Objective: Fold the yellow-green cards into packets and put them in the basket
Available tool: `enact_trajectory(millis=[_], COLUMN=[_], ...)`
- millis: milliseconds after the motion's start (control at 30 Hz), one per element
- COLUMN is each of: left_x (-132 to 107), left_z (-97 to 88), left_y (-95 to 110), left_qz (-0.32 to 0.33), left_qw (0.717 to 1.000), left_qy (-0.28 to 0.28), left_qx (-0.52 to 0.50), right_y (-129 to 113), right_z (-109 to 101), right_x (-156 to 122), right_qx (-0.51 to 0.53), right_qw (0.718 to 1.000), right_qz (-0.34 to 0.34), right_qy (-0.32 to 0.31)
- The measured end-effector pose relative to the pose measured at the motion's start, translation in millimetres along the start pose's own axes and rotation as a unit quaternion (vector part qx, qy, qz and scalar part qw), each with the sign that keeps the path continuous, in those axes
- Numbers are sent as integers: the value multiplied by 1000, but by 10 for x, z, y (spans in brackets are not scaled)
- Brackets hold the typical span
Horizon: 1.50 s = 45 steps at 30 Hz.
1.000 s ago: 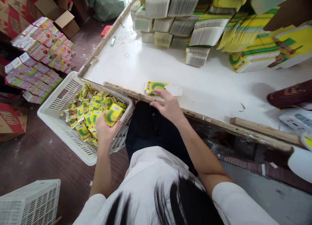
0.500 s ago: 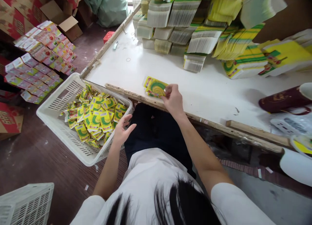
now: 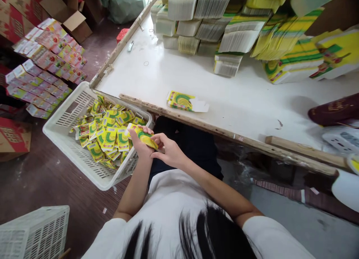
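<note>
A small yellow-and-green box (image 3: 143, 136) lies across the palm of my left hand (image 3: 140, 143), whose fingers wrap round it above the basket's near right corner. At the box's right end, my right hand (image 3: 166, 150) pinches it with thumb and fingers. Another yellow-and-green box (image 3: 181, 101) lies on the table near its front edge, a white flap sticking out to the right. Beside my left hand, the white plastic basket (image 3: 102, 184) holds a heap of similar yellow-and-green boxes (image 3: 108, 133).
Stacks of flat printed cartons (image 3: 213, 27) stand along the back of the white table (image 3: 126, 76). A dark red mug (image 3: 333, 109) lies at the right. Pink boxes (image 3: 50, 49) are piled on the floor at left. Another white crate (image 3: 42, 233) sits at lower left.
My right hand has left the box on the table and moved down-left to my left hand. Both hands now hold a box, and the left was empty before.
</note>
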<state>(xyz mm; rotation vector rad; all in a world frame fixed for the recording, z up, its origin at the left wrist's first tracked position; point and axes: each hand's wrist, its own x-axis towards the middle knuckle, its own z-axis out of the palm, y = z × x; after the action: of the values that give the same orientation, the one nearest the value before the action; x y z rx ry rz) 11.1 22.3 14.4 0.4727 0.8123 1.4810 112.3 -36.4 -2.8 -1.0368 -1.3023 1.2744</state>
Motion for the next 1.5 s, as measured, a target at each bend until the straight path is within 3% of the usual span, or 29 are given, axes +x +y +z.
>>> enact_trajectory(millis=[133,267,333,400,467,567,633,700,800,833,933,1033,1100,1200,1300,1367,1433,1500], left_x=[-74,-102,-75,-32,0,-4,-40,-88,-173,-202,-279,-318,-316,-276,-212,-169,-134,-114], left_z=[-174,-405,-503,-563,-569,-487,-412,-363,-359,-369,-397,-408,-412,-423,-453,-486,-521,-551], left_y=[-92,-119,-37,112,281,418,391,305,164,125,24,-50,-74,-75,-79,-90,-88,-54], left_qz=[42,62,56,82,135,154,115,92,127,146,198,241,247,195,133,133,152,171], left_qw=[995,976,963,938,887,772,712,686,680,678,667,668,676,693,734,758,759,733], left_qy=[-20,5,-24,-87,-156,-258,-325,-345,-301,-289,-314,-327,-305,-290,-297,-285,-255,-227], left_qx=[87,209,264,326,412,559,611,634,656,660,647,624,624,631,596,572,580,618], right_y=[24,42,33,17,-3,-42,-72,-90,-47,-10,141,276,322,301,206,151,130,137], right_z=[-150,-355,-474,-593,-676,-661,-575,-481,-390,-368,-293,-226,-212,-230,-251,-262,-284,-324], right_x=[68,63,42,24,11,-13,-37,-60,-67,-60,-16,31,47,31,-21,-49,-59,-54], right_qx=[-34,-39,-92,-192,-310,-406,-401,-367,-254,-192,21,158,178,143,5,-97,-152,-169], right_qw=[996,993,988,968,930,888,881,893,932,950,988,973,969,982,1000,993,984,981], right_qz=[4,5,-31,-90,-146,-210,-249,-256,-169,-121,46,148,151,98,3,-54,-86,-97], right_qy=[87,108,117,135,135,59,15,51,196,215,148,75,80,69,2,-27,-18,26])
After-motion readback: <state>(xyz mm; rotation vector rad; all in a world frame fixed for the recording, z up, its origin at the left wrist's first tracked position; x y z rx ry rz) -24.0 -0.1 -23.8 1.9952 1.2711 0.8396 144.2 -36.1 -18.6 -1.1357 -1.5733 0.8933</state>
